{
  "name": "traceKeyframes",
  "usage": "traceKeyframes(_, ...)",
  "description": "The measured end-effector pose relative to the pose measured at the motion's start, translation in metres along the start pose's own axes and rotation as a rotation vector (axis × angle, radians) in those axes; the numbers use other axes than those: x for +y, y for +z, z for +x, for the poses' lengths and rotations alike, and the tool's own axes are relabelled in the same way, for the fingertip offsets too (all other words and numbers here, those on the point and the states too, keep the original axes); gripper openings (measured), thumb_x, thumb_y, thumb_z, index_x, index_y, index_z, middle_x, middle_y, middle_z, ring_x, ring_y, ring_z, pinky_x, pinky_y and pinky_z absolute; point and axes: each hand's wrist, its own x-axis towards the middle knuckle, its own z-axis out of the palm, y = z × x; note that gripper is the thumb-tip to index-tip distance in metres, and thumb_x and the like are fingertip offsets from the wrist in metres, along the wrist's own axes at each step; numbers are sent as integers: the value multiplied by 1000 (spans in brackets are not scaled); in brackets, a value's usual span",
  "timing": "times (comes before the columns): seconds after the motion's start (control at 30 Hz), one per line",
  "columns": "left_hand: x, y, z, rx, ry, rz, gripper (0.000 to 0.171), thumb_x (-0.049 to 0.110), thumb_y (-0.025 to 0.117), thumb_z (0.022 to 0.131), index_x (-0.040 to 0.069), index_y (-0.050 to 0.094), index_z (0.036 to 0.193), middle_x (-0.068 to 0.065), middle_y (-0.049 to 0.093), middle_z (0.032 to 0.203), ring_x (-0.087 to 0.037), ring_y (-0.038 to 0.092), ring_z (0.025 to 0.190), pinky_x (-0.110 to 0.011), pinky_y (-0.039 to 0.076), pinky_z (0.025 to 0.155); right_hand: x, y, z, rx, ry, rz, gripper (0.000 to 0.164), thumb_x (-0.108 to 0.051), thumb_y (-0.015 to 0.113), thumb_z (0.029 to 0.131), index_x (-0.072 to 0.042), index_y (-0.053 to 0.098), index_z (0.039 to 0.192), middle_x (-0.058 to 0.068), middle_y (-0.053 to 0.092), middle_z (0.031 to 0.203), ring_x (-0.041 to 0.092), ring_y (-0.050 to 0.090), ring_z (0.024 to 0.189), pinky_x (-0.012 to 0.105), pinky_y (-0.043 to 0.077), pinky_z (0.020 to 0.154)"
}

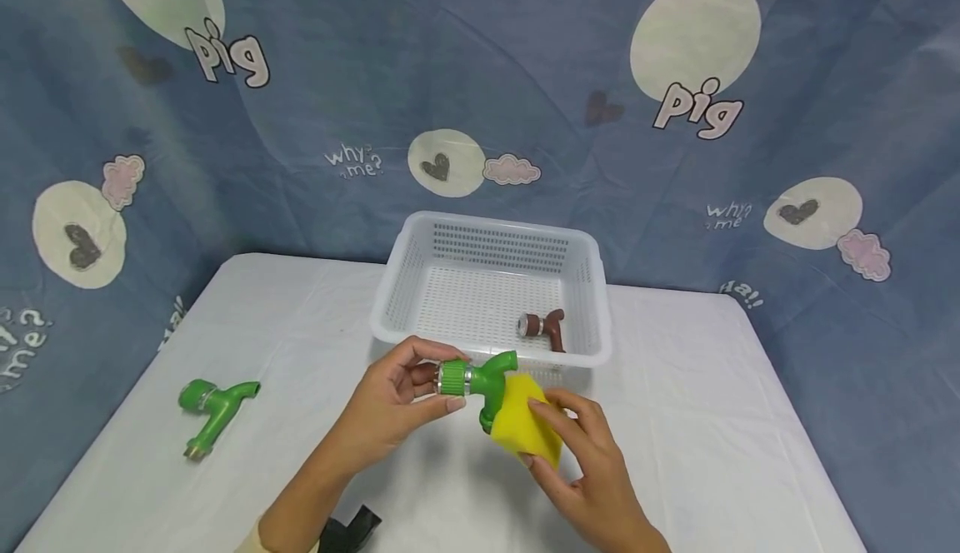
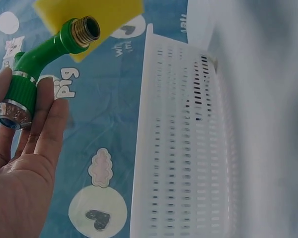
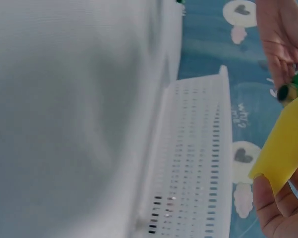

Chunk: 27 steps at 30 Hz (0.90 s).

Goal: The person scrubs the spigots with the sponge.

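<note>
A green tap [image 1: 489, 382] is gripped by its ribbed knob end between the thumb and fingers of my left hand [image 1: 386, 403]. In the left wrist view its threaded brass inlet [image 2: 85, 30] points up and to the right. My right hand [image 1: 592, 461] pinches a yellow sponge [image 1: 527, 421] between thumb and fingers, up against the tap's body. From the right wrist camera, the sponge [image 3: 283, 141] overlaps part of the tap. Both hands are in front of the white basket's near rim.
A white perforated basket [image 1: 491, 356] stands at the table's back, with a brown tap [image 1: 546, 327] inside. Another green tap [image 1: 215, 411] lies on the white-covered table [image 1: 720, 436] at left. A black object [image 1: 351, 530] is partly hidden by the left forearm. A blue printed cloth [image 1: 480, 62] hangs behind.
</note>
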Motion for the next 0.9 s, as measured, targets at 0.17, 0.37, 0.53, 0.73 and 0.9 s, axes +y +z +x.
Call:
traceKeyframes(0.17, 0, -3, 0, 31, -4, -7, 46, -2, 82, 88, 5, 60, 128, -16, 64, 132, -29, 72, 109, -39, 62, 88, 3, 0, -5, -22, -7, -36, 45, -36, 68, 103, -13, 64, 141, 10, 56, 140, 25, 52, 121, 16, 43, 103)
traceKeyframes(0.37, -3, -7, -1, 13, 8, -77, 37, -3, 75, 94, -2, 56, 127, -22, 64, 123, -33, 75, 101, -41, 61, 91, 4, -7, 0, 36, -16, -39, 46, -41, 64, 105, -9, 65, 139, 14, 57, 139, 27, 52, 121, 15, 43, 101)
traceKeyframes(0.53, -4, -4, 0, 32, -61, -27, 36, 6, 79, 94, 1, 59, 124, -17, 69, 119, -33, 75, 99, -39, 61, 91, -4, -10, 13, 139, -100, -84, 47, -40, 64, 105, -5, 68, 135, 20, 58, 135, 31, 52, 120, 20, 42, 97)
traceKeyframes(0.73, -1, 2, -1, 95, -122, 168, 40, 26, 88, 88, 11, 66, 118, -9, 76, 101, -28, 72, 92, -31, 62, 82, -19, 0, 23, 135, -237, -206, 42, -38, 59, 107, -6, 70, 130, 23, 60, 132, 37, 52, 116, 23, 40, 108)
traceKeyframes(0.9, 0, 6, -1, 148, -102, 267, 36, 28, 92, 82, 15, 71, 109, -3, 74, 99, -26, 70, 89, -31, 62, 78, -24, 9, 23, 74, -216, -274, 42, -40, 54, 108, -12, 69, 134, 19, 58, 135, 37, 52, 116, 25, 40, 110)
